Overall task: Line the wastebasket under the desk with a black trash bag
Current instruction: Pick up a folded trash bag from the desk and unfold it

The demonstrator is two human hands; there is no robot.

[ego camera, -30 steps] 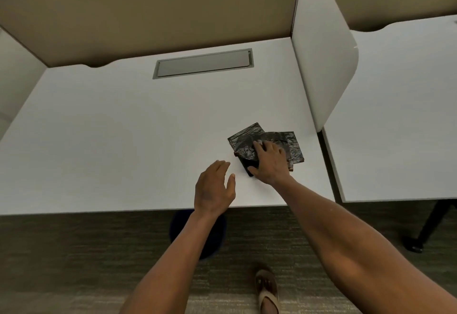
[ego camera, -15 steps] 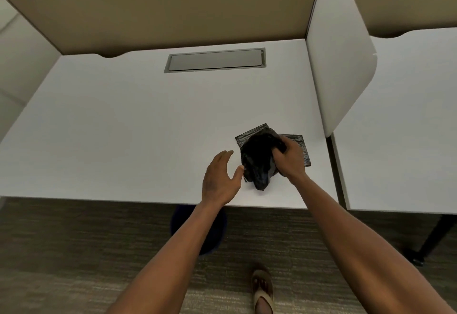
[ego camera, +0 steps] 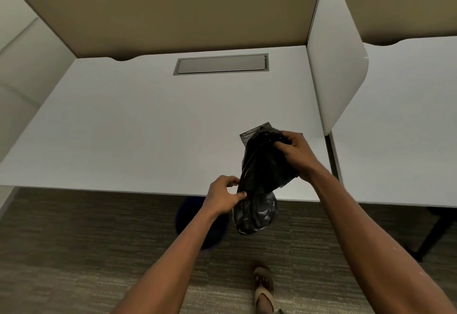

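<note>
Right hand [ego camera: 298, 156] grips the bag [ego camera: 262, 182] top; left hand [ego camera: 223, 197] pinches its side, above the bench [ego camera: 148, 128] edge and bin [ego camera: 184, 211].

Above the near edge of the white tabletop [ego camera: 138, 125], the right hand [ego camera: 300, 156] grips the top of a crumpled black trash bag [ego camera: 263, 180] while the left hand [ego camera: 223, 197] pinches its lower side. A dark blue wastebasket [ego camera: 190, 211] shows on the carpet beneath the edge.

wastebasket [ego camera: 215, 229] mostly hidden by desk [ego camera: 148, 128], arm
</note>
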